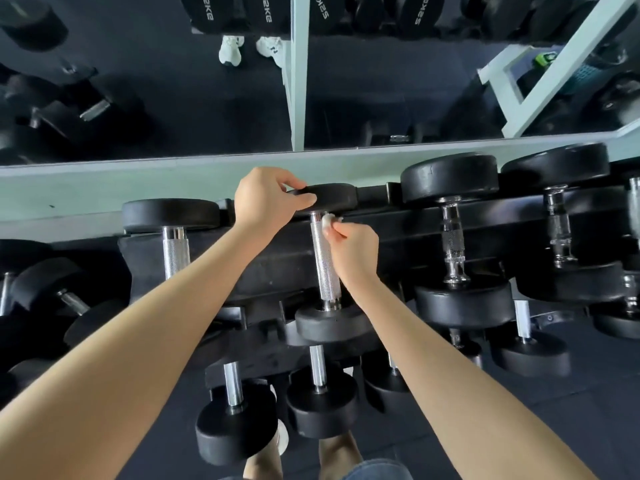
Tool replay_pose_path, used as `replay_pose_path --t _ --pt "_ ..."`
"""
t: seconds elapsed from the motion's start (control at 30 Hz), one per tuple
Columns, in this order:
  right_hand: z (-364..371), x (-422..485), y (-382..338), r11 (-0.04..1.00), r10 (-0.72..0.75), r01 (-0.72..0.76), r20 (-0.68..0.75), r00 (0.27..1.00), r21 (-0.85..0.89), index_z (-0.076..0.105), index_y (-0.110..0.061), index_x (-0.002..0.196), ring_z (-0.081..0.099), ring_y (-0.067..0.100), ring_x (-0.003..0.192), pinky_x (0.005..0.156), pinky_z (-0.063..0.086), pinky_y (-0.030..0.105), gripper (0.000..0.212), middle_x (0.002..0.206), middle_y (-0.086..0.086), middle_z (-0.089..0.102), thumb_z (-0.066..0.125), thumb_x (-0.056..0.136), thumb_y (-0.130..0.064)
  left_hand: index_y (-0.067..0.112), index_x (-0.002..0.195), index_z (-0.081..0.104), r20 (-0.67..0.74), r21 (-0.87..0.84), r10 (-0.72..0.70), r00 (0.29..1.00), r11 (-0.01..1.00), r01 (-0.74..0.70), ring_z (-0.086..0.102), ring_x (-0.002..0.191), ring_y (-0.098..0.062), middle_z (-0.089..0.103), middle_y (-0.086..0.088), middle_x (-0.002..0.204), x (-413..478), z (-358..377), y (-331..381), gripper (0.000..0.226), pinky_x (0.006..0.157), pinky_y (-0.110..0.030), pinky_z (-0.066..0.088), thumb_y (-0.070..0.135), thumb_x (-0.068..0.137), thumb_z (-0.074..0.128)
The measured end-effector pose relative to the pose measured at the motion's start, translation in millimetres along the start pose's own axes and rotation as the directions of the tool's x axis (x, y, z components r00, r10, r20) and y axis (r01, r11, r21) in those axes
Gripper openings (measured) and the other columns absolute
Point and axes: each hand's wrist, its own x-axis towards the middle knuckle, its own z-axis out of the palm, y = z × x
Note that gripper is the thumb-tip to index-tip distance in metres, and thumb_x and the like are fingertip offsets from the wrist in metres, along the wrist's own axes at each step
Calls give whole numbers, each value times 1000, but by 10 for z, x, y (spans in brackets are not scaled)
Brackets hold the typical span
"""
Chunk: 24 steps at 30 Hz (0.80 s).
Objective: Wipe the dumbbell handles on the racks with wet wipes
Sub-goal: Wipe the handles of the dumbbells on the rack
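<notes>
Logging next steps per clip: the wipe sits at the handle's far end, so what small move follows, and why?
Probably draw the right hand and wipe down the handle toward the near head: the wipe touches only its far end, the knurled length below is bare, and the left hand grips the far head.

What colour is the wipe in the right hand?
White; the wet wipe shows in the head view.

Hands, two: left hand (268, 199), right hand (353, 244), both mid-frame. Wet wipe (327, 221), one, at centre. Dumbbells (175, 251) on the rack (398, 233), top tier, five, the last cut by the right edge. Lower tier, at least four chrome handles (317, 365) showing; full count cannot be told. White shoes (230, 50), two, reflected at upper centre.
</notes>
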Motion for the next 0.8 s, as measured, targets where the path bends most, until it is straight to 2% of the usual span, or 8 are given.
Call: replay_pose_path --t 0.07,0.17,0.23,0.37,0.5,0.57,0.7,0.8 --pt "-3 -154 73 993 -65 72 73 995 -96 73 -11 86 45 7 49 53 34 14 24 53 -7 52 53 97 -18 22 96 73 0 0 -7 1000 1000 7 56 78 -12 63 5 89 -5 -2 4 24 56 -18 39 32 75 78" --pt "-197 -484 248 993 -63 87 270 961 -78 66 -16 119 60 4 63 58 42 12 27 104 -2 69 54 95 -11 23 97 73 6 -11 -20 1000 1000 20 58 80 -14 65 3 92 6 -11 -3 26 63 -23 46 34 74 78" --pt "-321 -457 277 997 -35 49 231 972 -53 69 -14 114 62 0 68 63 46 10 27 111 -3 68 57 92 -4 23 97 73 3 -13 -15 1000 1000 15 59 83 -14 67 2 93 1 2 -11 26 63 -23 44 35 74 78" --pt "-497 -307 126 987 65 -80 109 992 137 71 -14 93 65 2 74 75 53 17 20 84 -7 72 67 80 0 24 97 73 -13 -13 -4 1000 1000 3 61 87 -13 69 3 96 -28 23 -14 25 65 -23 44 35 75 77" --pt "-628 -200 -61 714 145 -396 431 891 578 63 -18 105 69 8 78 70 58 23 34 87 -1 73 64 82 7 26 94 73 -12 -10 -13 1000 1000 13 62 86 -15 68 2 95 -16 18 -26 23 69 -25 46 36 74 78" --pt "-572 -130 -8 641 166 -465 482 860 610 65 -12 105 69 11 84 76 58 27 29 89 0 73 59 85 8 25 94 73 -10 -7 -7 1000 1000 7 61 85 -15 67 2 94 -20 15 -26 23 69 -25 46 36 74 78" --pt "-294 -111 220 921 195 -273 278 941 276 71 -11 96 66 16 87 76 53 24 19 88 1 71 75 78 -15 24 95 73 -16 -10 3 1000 1000 -4 61 86 -15 67 2 95 -30 10 -27 24 70 -25 46 36 75 77" --pt "-184 -147 291 990 -24 29 31 999 -141 71 -17 86 56 12 82 66 39 19 16 87 -6 61 76 75 -26 24 97 73 -11 1 9 1000 1000 -9 62 88 -15 68 2 96 -31 9 -28 26 71 -26 49 37 75 77"
